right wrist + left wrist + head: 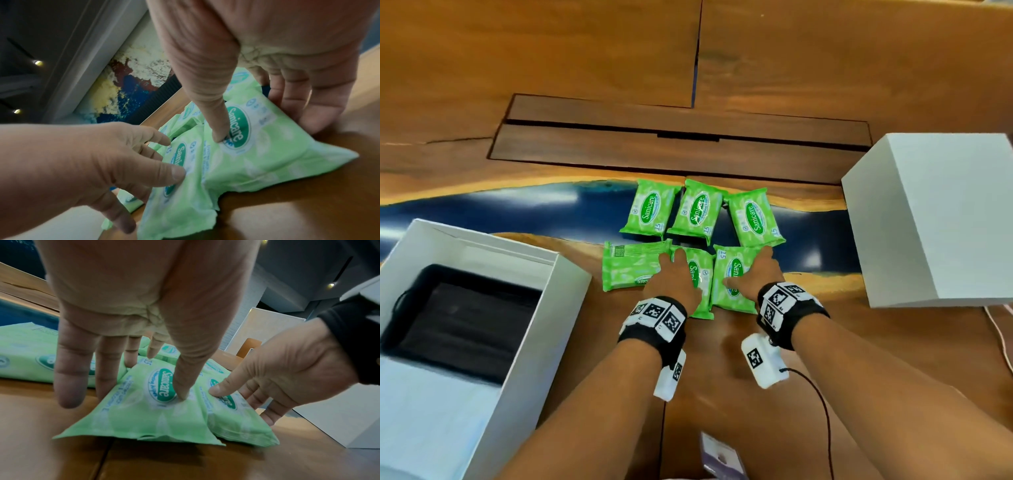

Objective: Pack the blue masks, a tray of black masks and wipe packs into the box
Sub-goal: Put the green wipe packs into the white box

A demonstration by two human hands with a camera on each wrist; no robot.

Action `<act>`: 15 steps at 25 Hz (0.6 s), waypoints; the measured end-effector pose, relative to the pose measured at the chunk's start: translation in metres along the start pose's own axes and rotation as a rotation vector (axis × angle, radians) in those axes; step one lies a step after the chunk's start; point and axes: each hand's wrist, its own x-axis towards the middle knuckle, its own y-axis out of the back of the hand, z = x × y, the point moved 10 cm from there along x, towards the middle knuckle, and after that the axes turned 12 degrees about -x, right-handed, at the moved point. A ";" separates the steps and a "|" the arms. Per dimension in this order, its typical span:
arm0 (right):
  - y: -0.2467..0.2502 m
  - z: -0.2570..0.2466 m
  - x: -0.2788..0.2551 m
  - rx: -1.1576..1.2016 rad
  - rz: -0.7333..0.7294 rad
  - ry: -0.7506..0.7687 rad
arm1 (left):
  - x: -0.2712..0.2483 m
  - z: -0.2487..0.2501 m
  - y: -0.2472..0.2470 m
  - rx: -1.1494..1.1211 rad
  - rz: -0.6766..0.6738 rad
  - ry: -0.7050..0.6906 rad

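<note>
As each thumb presses a pack top, my left hand [677, 279] and right hand [756, 276] clamp adjacent wipe packs [732, 274], fingers at outer edges, to gather both.

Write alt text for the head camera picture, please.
Two hands, left hand and right hand, each grip a green wipe pack among six on a wooden table. An open white box at left holds a black tray.

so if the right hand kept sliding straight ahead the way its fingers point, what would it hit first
Probably the far-right wipe pack in the back row. The right hand lies on a near pack, fingers aimed away from the person; depth between rows is hard to judge.
</note>
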 end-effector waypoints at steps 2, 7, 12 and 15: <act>-0.002 0.005 0.002 0.087 -0.004 -0.053 | -0.001 0.001 -0.001 0.014 0.002 0.000; -0.014 0.000 0.008 0.224 -0.105 -0.001 | -0.002 -0.001 0.000 -0.010 0.004 -0.010; 0.022 -0.013 -0.004 0.243 -0.039 0.146 | -0.010 0.001 0.014 -0.001 0.076 -0.022; 0.047 -0.037 -0.020 0.271 0.004 0.256 | -0.021 0.024 0.045 -0.052 0.177 -0.140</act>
